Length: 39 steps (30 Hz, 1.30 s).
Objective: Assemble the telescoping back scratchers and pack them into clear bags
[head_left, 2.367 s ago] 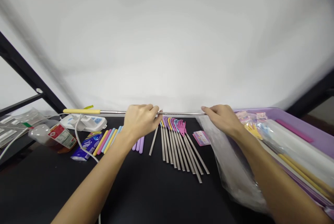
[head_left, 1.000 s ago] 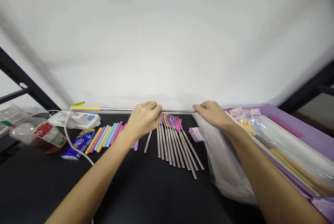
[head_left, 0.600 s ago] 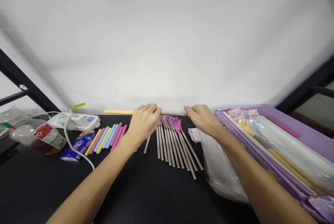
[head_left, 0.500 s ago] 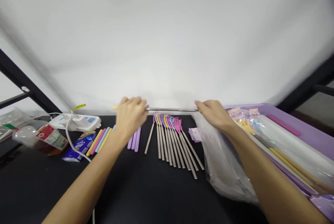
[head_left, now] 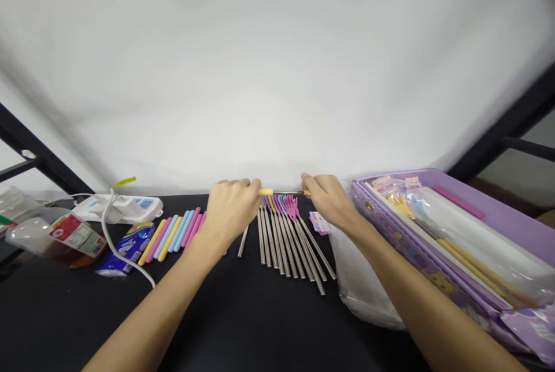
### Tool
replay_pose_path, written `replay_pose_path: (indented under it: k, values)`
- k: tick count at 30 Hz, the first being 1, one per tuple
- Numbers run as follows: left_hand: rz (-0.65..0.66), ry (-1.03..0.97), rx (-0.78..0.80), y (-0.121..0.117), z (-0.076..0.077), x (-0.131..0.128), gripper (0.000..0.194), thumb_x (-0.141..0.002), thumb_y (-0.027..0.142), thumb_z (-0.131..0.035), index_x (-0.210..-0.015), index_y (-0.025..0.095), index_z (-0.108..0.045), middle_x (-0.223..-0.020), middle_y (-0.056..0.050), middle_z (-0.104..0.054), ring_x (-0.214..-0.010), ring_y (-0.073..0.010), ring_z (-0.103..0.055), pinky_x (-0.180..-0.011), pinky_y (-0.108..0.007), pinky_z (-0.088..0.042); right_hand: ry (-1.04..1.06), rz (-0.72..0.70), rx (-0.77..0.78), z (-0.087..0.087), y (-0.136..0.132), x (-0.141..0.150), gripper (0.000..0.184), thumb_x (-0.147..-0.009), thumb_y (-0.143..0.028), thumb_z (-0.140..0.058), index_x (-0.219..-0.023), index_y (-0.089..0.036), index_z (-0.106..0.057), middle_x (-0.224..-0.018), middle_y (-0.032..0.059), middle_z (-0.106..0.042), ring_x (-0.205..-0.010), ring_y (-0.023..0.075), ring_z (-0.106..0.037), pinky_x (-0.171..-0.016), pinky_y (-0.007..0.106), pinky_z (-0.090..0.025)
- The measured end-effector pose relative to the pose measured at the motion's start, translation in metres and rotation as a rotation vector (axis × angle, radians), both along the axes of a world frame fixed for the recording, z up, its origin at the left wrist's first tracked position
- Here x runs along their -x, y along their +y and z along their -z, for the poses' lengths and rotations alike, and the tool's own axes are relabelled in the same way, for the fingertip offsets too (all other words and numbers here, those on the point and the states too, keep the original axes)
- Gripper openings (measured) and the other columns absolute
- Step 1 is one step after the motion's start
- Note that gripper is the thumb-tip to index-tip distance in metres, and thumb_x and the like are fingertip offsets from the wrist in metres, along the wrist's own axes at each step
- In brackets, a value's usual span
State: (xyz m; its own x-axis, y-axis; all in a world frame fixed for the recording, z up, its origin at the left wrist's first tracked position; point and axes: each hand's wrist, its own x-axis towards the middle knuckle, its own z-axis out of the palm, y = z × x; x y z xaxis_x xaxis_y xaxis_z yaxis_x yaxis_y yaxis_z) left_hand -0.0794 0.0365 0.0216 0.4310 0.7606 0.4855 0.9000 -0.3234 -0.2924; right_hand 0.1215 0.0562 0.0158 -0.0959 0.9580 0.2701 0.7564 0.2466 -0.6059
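My left hand (head_left: 234,210) is closed around the yellow handle (head_left: 266,192) of a back scratcher held level near the wall. A short stretch of its metal rod (head_left: 286,193) shows between my hands. My right hand (head_left: 327,198) pinches the other end, where a bit of yellow shows; the rest of that end is hidden in my fingers. Just below lies a row of metal back scratcher rods (head_left: 288,245) with coloured, hand-shaped heads (head_left: 290,207). Beside my left wrist, several pastel handles (head_left: 176,233) in yellow, pink and blue lie side by side.
At right stands a purple bin (head_left: 459,178) with bagged back scratchers, next to a clear plastic bag (head_left: 364,291). Small printed cards (head_left: 319,223) lie near it. On the left are a power strip (head_left: 147,209), its white cable, a blue packet (head_left: 128,250) and a bottle (head_left: 78,236).
My hands have come closer together, the left moving right. Less metal rod shows between them, and the yellow handle's end now sticks out on the right side of my left hand.
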Motion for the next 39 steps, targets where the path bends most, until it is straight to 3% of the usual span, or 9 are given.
replay_pose_path:
  k: [5, 7, 10, 14, 18, 24, 30, 36, 39]
  values:
    - [0.169, 0.021, 0.125, 0.001, 0.008, 0.001, 0.028, -0.102, 0.039, -0.037, -0.110, 0.025, -0.060, -0.080, -0.002, -0.070, -0.064, -0.0173, -0.067, -0.049, -0.030, -0.021, 0.057, -0.181, 0.093, -0.021, 0.005, -0.027, 0.044, -0.095, -0.045, -0.033, -0.073, -0.019, -0.060, -0.076, 0.0028, -0.065, -0.075, 0.0175, -0.057, -0.068, 0.027, -0.037]
    - [0.145, 0.006, 0.162, 0.002, 0.011, 0.003, 0.027, -0.102, 0.038, -0.038, -0.118, 0.027, -0.058, -0.083, -0.002, -0.071, -0.064, -0.0174, -0.067, -0.049, -0.028, -0.023, -0.013, -0.090, 0.068, -0.025, 0.009, -0.044, 0.033, -0.094, -0.041, -0.037, -0.089, -0.020, -0.063, -0.092, 0.0046, -0.069, -0.087, 0.0194, -0.060, -0.075, 0.028, -0.040]
    - [0.139, -0.003, 0.221, 0.005, 0.013, 0.007, 0.028, -0.102, 0.038, -0.040, -0.119, 0.027, -0.059, -0.085, -0.003, -0.073, -0.069, -0.0199, -0.069, -0.051, -0.027, -0.028, -0.280, 0.152, 0.175, -0.022, 0.014, -0.068, 0.026, -0.088, -0.043, -0.048, -0.094, -0.021, -0.061, -0.090, 0.0079, -0.070, -0.081, 0.0225, -0.062, -0.070, 0.031, -0.041]
    - [0.148, 0.006, 0.244, 0.008, 0.015, 0.004, 0.030, -0.102, 0.039, -0.040, -0.118, 0.027, -0.062, -0.084, -0.005, -0.073, -0.071, -0.0220, -0.069, -0.053, -0.027, -0.032, -0.588, 0.136, 0.406, -0.007, 0.009, -0.071, 0.048, -0.070, -0.058, -0.067, -0.094, -0.017, -0.060, -0.091, 0.0142, -0.069, -0.084, 0.0293, -0.064, -0.064, 0.034, -0.042]
    - [0.158, 0.008, 0.223, 0.007, 0.016, 0.001, 0.031, -0.102, 0.040, -0.039, -0.118, 0.029, -0.063, -0.088, -0.004, -0.074, -0.072, -0.0223, -0.070, -0.054, -0.027, -0.033, -0.747, 0.093, 0.496, -0.003, -0.004, -0.051, 0.062, -0.061, -0.052, -0.076, -0.106, -0.014, -0.059, -0.108, 0.0213, -0.063, -0.098, 0.0354, -0.063, -0.069, 0.036, -0.042]
    - [0.161, 0.021, 0.240, 0.005, 0.012, -0.001, 0.033, -0.102, 0.039, -0.038, -0.118, 0.028, -0.064, -0.084, -0.004, -0.074, -0.070, -0.0233, -0.070, -0.052, -0.028, -0.031, -0.790, 0.054, 0.439, -0.005, -0.010, -0.078, 0.036, -0.064, -0.023, -0.069, -0.097, -0.019, -0.055, -0.097, 0.0117, -0.061, -0.083, 0.0260, -0.060, -0.060, 0.030, -0.036]
    - [0.153, 0.044, 0.267, 0.004, 0.012, -0.006, 0.031, -0.101, 0.038, -0.039, -0.117, 0.027, -0.063, -0.088, -0.005, -0.074, -0.072, -0.0244, -0.070, -0.055, -0.028, -0.038, -0.599, -0.030, 0.256, 0.011, -0.033, -0.074, 0.028, -0.076, -0.043, -0.063, -0.087, -0.021, -0.050, -0.090, 0.0071, -0.059, -0.078, 0.0210, -0.056, -0.066, 0.030, -0.037]
    - [0.158, 0.054, 0.282, 0.004, 0.012, -0.006, 0.034, -0.102, 0.041, -0.036, -0.116, 0.025, -0.064, -0.088, -0.006, -0.074, -0.074, -0.0246, -0.070, -0.057, -0.029, -0.040, -0.746, 0.017, 0.228, 0.014, -0.044, -0.079, 0.025, -0.066, -0.016, -0.066, -0.086, -0.019, -0.052, -0.091, 0.0084, -0.057, -0.081, 0.0224, -0.057, -0.064, 0.029, -0.033]
    - [0.154, 0.057, 0.275, 0.005, 0.011, -0.007, 0.035, -0.102, 0.041, -0.036, -0.116, 0.025, -0.063, -0.087, -0.005, -0.073, -0.073, -0.0249, -0.070, -0.056, -0.029, -0.040, -0.722, 0.023, 0.213, 0.012, -0.039, -0.097, 0.024, -0.066, -0.019, -0.067, -0.081, -0.021, -0.049, -0.086, 0.0058, -0.056, -0.077, 0.0209, -0.055, -0.062, 0.028, -0.033]
